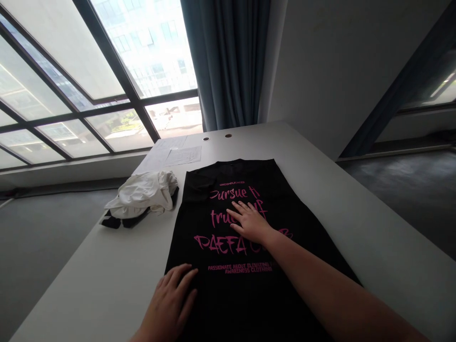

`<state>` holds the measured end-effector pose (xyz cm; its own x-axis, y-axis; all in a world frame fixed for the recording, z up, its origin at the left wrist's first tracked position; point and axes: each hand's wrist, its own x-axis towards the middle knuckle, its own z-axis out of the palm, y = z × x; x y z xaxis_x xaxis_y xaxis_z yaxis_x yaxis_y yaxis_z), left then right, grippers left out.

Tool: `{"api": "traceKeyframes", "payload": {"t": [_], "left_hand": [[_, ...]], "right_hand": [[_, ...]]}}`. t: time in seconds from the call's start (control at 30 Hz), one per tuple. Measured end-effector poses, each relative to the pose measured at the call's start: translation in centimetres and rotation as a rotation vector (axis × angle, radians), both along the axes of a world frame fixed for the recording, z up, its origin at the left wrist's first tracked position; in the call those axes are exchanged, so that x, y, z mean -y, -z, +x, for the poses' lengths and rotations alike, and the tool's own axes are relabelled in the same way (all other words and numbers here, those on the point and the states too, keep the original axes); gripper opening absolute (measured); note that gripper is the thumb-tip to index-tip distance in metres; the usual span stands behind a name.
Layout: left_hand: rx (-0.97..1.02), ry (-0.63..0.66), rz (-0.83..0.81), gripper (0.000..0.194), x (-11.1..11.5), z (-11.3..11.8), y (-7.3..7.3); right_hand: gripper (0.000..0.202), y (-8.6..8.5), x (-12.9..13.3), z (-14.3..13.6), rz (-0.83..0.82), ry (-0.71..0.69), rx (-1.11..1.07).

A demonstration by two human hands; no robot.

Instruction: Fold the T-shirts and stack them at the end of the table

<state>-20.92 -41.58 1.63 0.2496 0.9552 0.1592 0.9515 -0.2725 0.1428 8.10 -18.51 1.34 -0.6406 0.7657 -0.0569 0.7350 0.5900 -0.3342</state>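
A: What is taken up by the scene?

B: Most of the near and middle ground is filled by a white table (377,247). On it, at the centre, a black T-shirt (302,223) is laid out flat, its neckline turned to the far side and its near end cut off by the view. The cloth is seen as matte and mostly smooth; at the far left corner a sleeve (199,184) is shown as a soft fold.

A: How is the front decorated?

B: A pink print (221,243) is spread over the chest. The largest line, brushed in jagged capitals, is begun with "PAEFA"; its later letters are partly covered by the right wrist. Beyond it, looser script is read as "Pursue" and "true", with further letters hidden.

A: What is placed to the left?

B: A crumpled white garment (144,192) with black parts is left beside the shirt, and paper sheets (183,155) are laid farther off.

A: And the hands?

B: The left hand (174,289) is rested at the shirt's near left edge, fingers loosely bent and slightly parted, with no cloth visibly pinched. The right hand (249,221) is laid over the print, fingers spread apart, nothing clamped.

A: The smallest lettering?

B: "UNCOMPLICATED" is printed at the far end.
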Motion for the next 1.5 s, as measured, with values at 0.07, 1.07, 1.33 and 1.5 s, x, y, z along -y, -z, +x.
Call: {"api": "traceKeyframes", "payload": {"t": [0.07,1.07,1.33,1.5], "left_hand": [[0.037,-0.061,0.023,0.035,-4.6,1.0,-1.5],[0.1,-0.191,0.043,0.046,-34.9,3.6,1.8],[-0.096,-0.375,-0.136,0.075,-34.1,3.2,2.8],[-0.161,-0.248,-0.074,0.053,-32.7,3.5,1.9]], "right_hand": [[0.066,0.0,-0.2,0.0,0.003,0.007,-0.006],[0.064,-0.5,-0.3,0.6,-0.011,-0.024,-0.078],[0.064,0.5,-0.6,0.6,0.007,-0.016,-0.08],[0.064,0.4,-0.6,0.5,0.011,-0.017,-0.081]]}}
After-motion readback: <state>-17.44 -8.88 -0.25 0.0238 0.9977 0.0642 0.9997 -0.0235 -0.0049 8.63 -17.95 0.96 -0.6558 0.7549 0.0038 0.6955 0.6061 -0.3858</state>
